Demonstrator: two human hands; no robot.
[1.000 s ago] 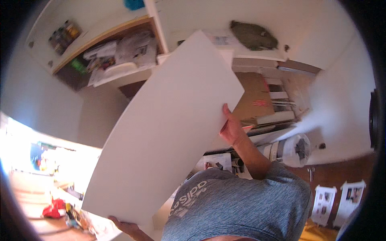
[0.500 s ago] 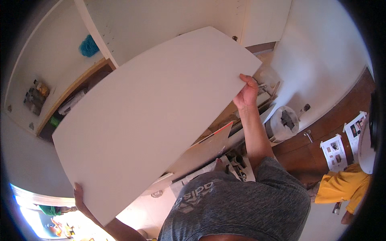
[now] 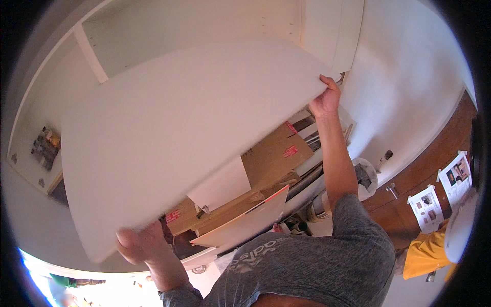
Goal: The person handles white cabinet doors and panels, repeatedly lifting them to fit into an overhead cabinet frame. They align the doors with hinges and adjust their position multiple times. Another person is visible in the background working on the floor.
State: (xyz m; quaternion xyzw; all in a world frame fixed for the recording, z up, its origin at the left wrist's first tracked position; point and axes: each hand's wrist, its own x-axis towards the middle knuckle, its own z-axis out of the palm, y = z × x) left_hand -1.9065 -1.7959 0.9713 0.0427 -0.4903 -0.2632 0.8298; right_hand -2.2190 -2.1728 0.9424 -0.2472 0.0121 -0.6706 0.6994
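Observation:
A large white board (image 3: 189, 123) is held up in front of me and spans much of the view. My right hand (image 3: 326, 100) is closed on its near edge by the right end, thumb on the upper face. At the board's near left edge is my left hand (image 3: 140, 243), blurred by motion, with the thumb side against the edge and its other fingers mostly hidden. Behind the board stands a white cabinet frame (image 3: 92, 53), partly covered by it. Flat brown cardboard (image 3: 276, 148) with red labels shows below the board.
A thin panel with an orange edge (image 3: 245, 217) leans below the cardboard. To the right are a bagged bin (image 3: 365, 179), a brown door (image 3: 378, 212) with taped sheets (image 3: 425, 207), and a person in yellow (image 3: 427, 256). Small bottles (image 3: 47, 147) sit on the left shelf.
The board has shifted and tilted, uncovering the cardboard below. My left hand has moved from the board's left end rightward along its near edge. My right hand has risen slightly to the right.

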